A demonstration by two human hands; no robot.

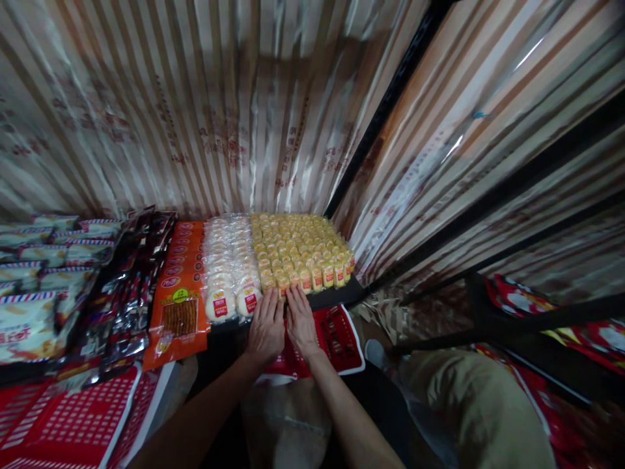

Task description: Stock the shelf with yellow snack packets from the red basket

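At the front edge of a block of small yellow wrapped snack packets (303,244), my left hand (267,327) and my right hand (301,322) lie side by side. The fingers of both hands stretch forward and touch the front row; the fingertips partly cover the packets there. Left of my left hand are two rows of round white packets (229,273) in clear wrap with red labels. Beside those lies a flat orange bag (178,293) with brown sticks pictured on it.
Dark glossy packets (127,286) and white snack bags (29,326) fill the shelf's left part. Red baskets (73,417) (342,339) stand below. Black rack posts (390,104) and plastic-covered walls (195,98) enclose the corner. A khaki trouser leg (473,397) is at lower right.
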